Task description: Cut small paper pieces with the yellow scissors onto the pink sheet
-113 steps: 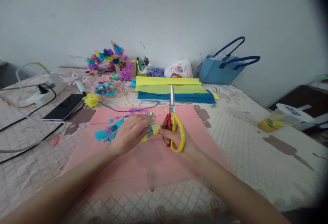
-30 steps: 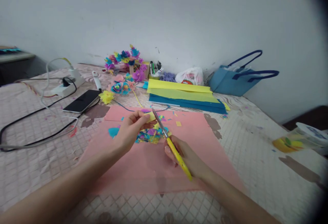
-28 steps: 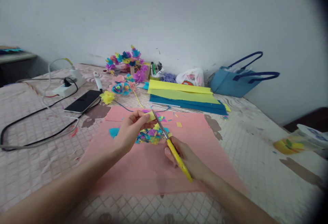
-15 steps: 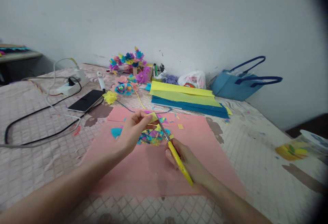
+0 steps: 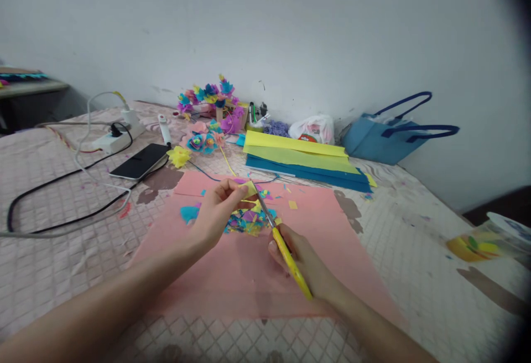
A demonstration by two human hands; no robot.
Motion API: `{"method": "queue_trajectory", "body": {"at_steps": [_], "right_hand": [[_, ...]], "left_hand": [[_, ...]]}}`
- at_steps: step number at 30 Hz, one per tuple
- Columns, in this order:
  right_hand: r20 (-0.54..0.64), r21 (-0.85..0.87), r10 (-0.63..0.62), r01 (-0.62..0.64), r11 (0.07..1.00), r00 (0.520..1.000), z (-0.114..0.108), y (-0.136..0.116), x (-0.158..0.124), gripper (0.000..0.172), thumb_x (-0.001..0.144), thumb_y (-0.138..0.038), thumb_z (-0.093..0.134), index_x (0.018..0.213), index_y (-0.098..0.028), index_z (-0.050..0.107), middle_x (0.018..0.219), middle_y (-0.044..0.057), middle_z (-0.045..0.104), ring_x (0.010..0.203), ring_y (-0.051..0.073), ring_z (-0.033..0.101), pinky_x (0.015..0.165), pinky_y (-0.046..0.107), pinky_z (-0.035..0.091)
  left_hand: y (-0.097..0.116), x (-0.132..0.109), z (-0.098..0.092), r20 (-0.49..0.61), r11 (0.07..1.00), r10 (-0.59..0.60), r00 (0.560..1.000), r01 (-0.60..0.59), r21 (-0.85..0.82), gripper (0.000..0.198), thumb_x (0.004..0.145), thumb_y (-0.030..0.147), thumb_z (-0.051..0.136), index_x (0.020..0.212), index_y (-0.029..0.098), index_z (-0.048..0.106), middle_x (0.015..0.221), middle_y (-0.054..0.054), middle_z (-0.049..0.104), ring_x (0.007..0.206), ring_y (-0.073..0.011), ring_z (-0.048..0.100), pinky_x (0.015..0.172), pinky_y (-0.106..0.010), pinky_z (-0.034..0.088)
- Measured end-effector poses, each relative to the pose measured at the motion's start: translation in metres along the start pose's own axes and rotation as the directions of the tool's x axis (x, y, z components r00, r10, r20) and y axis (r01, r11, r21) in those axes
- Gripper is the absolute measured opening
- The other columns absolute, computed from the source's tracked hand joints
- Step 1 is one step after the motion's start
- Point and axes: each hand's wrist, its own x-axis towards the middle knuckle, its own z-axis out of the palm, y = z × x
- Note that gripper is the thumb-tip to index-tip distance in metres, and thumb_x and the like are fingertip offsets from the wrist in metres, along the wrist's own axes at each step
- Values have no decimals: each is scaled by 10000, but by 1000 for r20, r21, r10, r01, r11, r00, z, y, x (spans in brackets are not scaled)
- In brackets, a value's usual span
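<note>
My left hand (image 5: 215, 213) pinches a small yellow paper piece (image 5: 249, 188) above a big pink sheet (image 5: 232, 274). My right hand (image 5: 305, 263) is closed round yellow-handled scissors (image 5: 286, 255), whose blades point up-left and meet the yellow piece. Under both hands lies a heap of coloured paper scraps (image 5: 244, 222), blue, purple and yellow, on the pink sheet.
A stack of yellow and blue paper sheets (image 5: 302, 158) lies behind. Paper flowers (image 5: 207, 97) stand by the wall, a blue bag (image 5: 385, 136) at the right. A phone (image 5: 139, 161), power strip (image 5: 114, 133) and cables (image 5: 62, 208) lie at the left. A plastic container (image 5: 493, 236) sits far right.
3.8 s ago my left hand lay on the scraps and the scissors pointed away upright. Since then the left hand has lifted a yellow piece and the blades have swung onto it.
</note>
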Motion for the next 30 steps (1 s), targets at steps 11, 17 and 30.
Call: {"method": "queue_trajectory", "body": {"at_steps": [11, 17, 30], "right_hand": [[4, 67, 44, -44, 997, 999, 0, 5, 3, 244, 736, -353, 637, 724, -202, 445, 681, -21, 494, 570, 103, 420, 478, 212, 324], [19, 58, 1, -2, 998, 1000, -3, 11, 4, 126, 727, -223, 587, 727, -195, 465, 698, -18, 525, 614, 113, 466, 548, 222, 361], [-3, 109, 61, -60, 992, 998, -2, 13, 7, 266, 729, -441, 599, 703, -205, 480, 598, -33, 456, 439, 87, 393, 382, 208, 324]], "left_hand": [[1, 0, 0, -13, 1000, -11, 1000, 11, 15, 241, 740, 326, 697, 664, 157, 543, 735, -13, 670, 773, -181, 683, 709, -306, 557], [1, 0, -1, -2, 1000, -10, 1000, 10, 0, 219, 754, 305, 692, 677, 153, 554, 730, -12, 672, 762, -165, 680, 717, -289, 551], [3, 4, -1, -15, 1000, -19, 1000, 19, -10, 241, 732, 290, 708, 657, 155, 523, 694, -1, 667, 744, -162, 687, 726, -292, 558]]}}
